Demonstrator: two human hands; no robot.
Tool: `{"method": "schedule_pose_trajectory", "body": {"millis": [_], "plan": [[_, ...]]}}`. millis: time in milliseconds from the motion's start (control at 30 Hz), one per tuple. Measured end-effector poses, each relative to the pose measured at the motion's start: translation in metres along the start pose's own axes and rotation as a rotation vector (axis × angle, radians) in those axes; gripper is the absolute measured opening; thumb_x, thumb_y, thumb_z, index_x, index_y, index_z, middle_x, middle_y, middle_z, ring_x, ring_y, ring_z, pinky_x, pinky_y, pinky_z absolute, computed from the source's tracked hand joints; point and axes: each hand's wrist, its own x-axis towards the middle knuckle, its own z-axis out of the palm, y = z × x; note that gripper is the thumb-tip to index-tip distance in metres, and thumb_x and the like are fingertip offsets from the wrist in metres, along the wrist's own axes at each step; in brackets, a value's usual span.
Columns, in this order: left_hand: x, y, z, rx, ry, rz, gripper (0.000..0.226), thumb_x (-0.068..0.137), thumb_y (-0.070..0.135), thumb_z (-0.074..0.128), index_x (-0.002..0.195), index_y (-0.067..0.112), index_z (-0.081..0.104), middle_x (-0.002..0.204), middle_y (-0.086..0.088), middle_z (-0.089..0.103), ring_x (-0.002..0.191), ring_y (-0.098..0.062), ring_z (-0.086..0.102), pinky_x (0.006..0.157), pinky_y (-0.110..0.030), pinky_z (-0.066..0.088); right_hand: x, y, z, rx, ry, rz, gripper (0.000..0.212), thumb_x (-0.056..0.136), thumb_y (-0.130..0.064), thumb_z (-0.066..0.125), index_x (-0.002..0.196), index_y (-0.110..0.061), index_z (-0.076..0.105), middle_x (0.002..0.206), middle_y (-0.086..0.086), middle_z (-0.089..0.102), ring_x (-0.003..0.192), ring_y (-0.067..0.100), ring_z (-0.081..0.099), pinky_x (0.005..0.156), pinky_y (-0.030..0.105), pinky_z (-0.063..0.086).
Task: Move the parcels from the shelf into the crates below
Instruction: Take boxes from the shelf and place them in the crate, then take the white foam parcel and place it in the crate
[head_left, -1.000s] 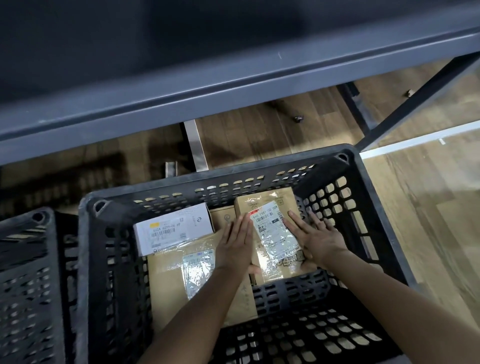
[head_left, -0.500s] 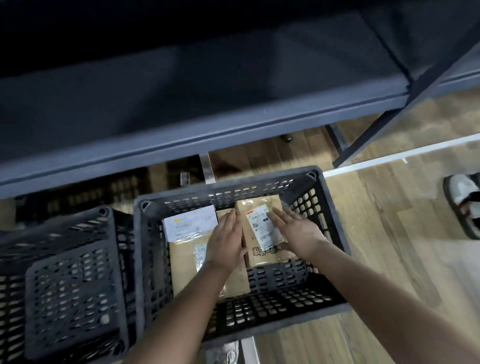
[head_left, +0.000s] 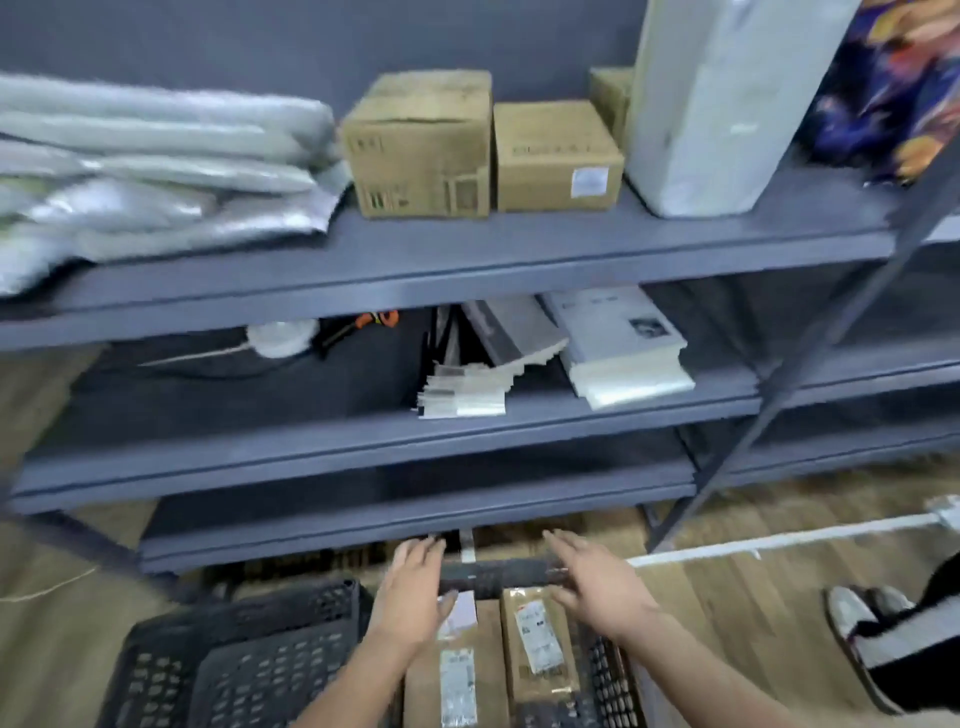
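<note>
Left hand (head_left: 413, 597) and right hand (head_left: 597, 587) hover open, empty, over parcels (head_left: 537, 639) in the crate (head_left: 493, 574), free for boxes (head_left: 421, 150) on the shelf (head_left: 467, 249).

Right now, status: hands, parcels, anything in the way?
Open, empty: left hand, right hand, over crate. Parcels in crate; cardboard boxes wait on top shelf. Nothing seen blocking.

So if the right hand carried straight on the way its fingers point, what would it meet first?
Probably the front edge of the lowest shelf: the right hand, open above the crate, points at it. Depth is unclear, so it might pass beneath.
</note>
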Motion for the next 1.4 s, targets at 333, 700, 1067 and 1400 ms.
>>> {"method": "schedule_pose_trajectory", "body": {"millis": [333,700,1067,1400], "plan": [[-0.040,0.055,-0.233,-0.004,0.272,0.178,0.059,0.096,0.038,0.047,0.146,0.014,0.029,0.145,-0.003,0.038,0.136,-0.019,0.031,0.110,-0.029,0.029,-0.089,-0.050,-0.215,0.033,0.285,0.041,0.065,0.094,-0.047,0.048,0.150,-0.026,0.021,0.151,-0.002,0.036,0.135,0.016,0.038,0.104,0.026,0.034],[-0.012,0.066,-0.349,0.001,0.457,0.294,0.061,0.096,0.038,0.048,0.148,0.014,0.026,0.148,-0.004,0.038,0.137,-0.020,0.032,0.109,-0.033,0.033,-0.084,-0.081,-0.320,0.000,0.528,0.034,0.065,0.094,-0.043,0.049,0.150,-0.023,0.022,0.151,0.001,0.035,0.136,0.017,0.037,0.107,0.031,0.036],[0.034,0.095,-0.380,0.005,0.496,0.380,0.055,0.095,0.038,0.050,0.143,0.014,0.036,0.139,-0.006,0.047,0.128,-0.022,0.042,0.104,-0.037,0.039,-0.072,-0.061,-0.342,0.034,0.620,0.109,0.063,0.095,-0.041,0.050,0.149,-0.021,0.024,0.150,0.003,0.036,0.134,0.020,0.038,0.106,0.033,0.037],[0.066,0.160,-0.393,-0.020,0.498,0.365,0.059,0.095,0.038,0.050,0.146,0.014,0.031,0.146,-0.007,0.041,0.134,-0.022,0.038,0.108,-0.037,0.037,-0.067,0.011,-0.388,0.033,0.673,0.105,0.063,0.094,-0.038,0.052,0.148,-0.016,0.027,0.152,0.003,0.033,0.137,0.020,0.035,0.108,0.032,0.032]]}}
